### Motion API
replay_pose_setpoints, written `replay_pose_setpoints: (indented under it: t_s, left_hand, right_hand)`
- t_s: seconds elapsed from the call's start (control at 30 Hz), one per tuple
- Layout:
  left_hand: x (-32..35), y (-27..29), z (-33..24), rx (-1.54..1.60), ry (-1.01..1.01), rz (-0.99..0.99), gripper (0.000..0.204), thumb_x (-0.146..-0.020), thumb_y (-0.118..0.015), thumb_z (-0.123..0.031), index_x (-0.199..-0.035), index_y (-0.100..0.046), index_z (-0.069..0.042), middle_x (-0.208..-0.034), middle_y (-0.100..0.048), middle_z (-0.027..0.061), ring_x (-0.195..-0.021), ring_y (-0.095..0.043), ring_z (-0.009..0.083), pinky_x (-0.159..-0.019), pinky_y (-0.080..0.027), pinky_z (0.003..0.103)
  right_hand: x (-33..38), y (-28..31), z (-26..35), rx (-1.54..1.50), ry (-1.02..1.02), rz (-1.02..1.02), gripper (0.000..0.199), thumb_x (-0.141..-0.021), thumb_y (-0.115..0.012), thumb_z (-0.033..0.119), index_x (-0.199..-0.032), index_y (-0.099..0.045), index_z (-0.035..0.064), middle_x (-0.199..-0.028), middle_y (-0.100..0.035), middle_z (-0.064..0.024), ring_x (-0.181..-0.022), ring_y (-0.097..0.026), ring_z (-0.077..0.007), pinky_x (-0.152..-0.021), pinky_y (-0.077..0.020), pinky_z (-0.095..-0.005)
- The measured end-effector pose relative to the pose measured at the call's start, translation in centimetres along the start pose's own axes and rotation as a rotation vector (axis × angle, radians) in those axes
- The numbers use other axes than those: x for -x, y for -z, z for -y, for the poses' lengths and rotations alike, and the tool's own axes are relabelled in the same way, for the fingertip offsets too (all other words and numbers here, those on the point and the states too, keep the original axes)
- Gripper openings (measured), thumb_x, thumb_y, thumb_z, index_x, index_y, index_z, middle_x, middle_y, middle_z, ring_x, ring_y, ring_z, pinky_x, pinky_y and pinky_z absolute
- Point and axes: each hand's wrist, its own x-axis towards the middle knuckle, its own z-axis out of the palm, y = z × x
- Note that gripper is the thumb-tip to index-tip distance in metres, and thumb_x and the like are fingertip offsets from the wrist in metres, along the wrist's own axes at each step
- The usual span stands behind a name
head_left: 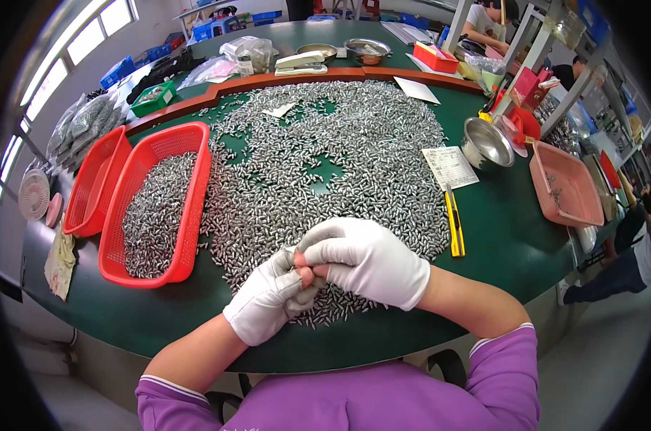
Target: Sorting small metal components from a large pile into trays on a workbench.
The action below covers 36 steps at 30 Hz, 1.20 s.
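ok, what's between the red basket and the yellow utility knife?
Head view: the spread of small metal parts covers the green table between red basket and yellow utility knife.

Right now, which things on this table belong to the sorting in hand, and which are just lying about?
In use:
left hand and right hand, gloved, fingers together
small metal pieces spread on the table
red basket, partly filled with them

Lying about:
yellow utility knife
steel bowl
pink tray
paper slip

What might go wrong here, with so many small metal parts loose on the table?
1. The parts reach close to the table edge under the hands, so a sweep may push some off.
2. The yellow knife lies beside the pile; the right hand might brush it.
3. The glove fingertips look open, so edges could nick skin.
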Motion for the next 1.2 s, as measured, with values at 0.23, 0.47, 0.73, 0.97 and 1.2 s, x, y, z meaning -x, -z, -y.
replay_pose_setpoints:
  t_s: [0.23,0.47,0.73,0.97,1.2]
  left_hand:
    - [0.1,-0.6,-0.3,0.002,-0.074,-0.070,0.020,-0.095,-0.064,-0.026,-0.102,-0.057,-0.010,-0.089,-0.058,0.0014,-0.063,-0.039,0.0064,-0.056,-0.032,0.020]
    - [0.0,-0.3,-0.2,0.031,-0.072,-0.044,0.022,-0.095,-0.062,-0.028,-0.105,-0.058,-0.009,-0.091,-0.060,0.0015,-0.064,-0.042,0.0066,-0.057,-0.034,0.020]
    - [0.1,0.0,-0.3,0.053,-0.066,-0.036,0.023,-0.096,-0.061,-0.026,-0.110,-0.057,-0.009,-0.094,-0.059,0.0021,-0.066,-0.043,0.0069,-0.059,-0.036,0.020]
    - [0.0,0.1,-0.1,0.076,0.013,0.028,0.022,-0.093,-0.065,-0.020,-0.110,-0.054,-0.012,-0.097,-0.058,0.0011,-0.070,-0.043,0.0067,-0.061,-0.036,0.019]
    - [0.1,-0.1,0.0,0.044,-0.013,-0.038,0.019,-0.091,-0.068,-0.019,-0.106,-0.056,-0.015,-0.096,-0.059,0.0013,-0.068,-0.043,0.0066,-0.057,-0.034,0.019]
  right_hand:
    - [0.1,2.4,-1.2,0.728,-0.291,0.125,0.032,-0.080,-0.069,0.018,-0.110,-0.064,0.0071,-0.098,-0.064,-0.0106,-0.089,-0.064,-0.0312,-0.079,-0.0522,-0.0407]
    - [0.4,2.2,-3.0,0.777,-0.389,0.199,0.013,-0.081,-0.068,0.023,-0.089,-0.067,0.0117,-0.083,-0.061,-0.0079,-0.084,-0.063,-0.0294,-0.075,-0.0513,-0.0415]
    - [-0.5,2.3,-1.5,0.456,-0.177,-0.048,0.013,-0.079,-0.072,0.015,-0.084,-0.064,0.0062,-0.083,-0.063,-0.0092,-0.078,-0.062,-0.0284,-0.069,-0.0499,-0.0383]
    - [-0.4,1.0,0.5,0.080,-0.033,-0.012,0.015,-0.076,-0.075,0.007,-0.089,-0.066,0.0043,-0.085,-0.063,-0.0086,-0.078,-0.063,-0.0260,-0.069,-0.0520,-0.0348]
    - [-0.1,0.2,-0.1,-0.046,0.010,-0.032,0.018,-0.075,-0.075,0.005,-0.092,-0.069,0.0037,-0.095,-0.066,-0.0091,-0.084,-0.065,-0.0257,-0.074,-0.0537,-0.0340]
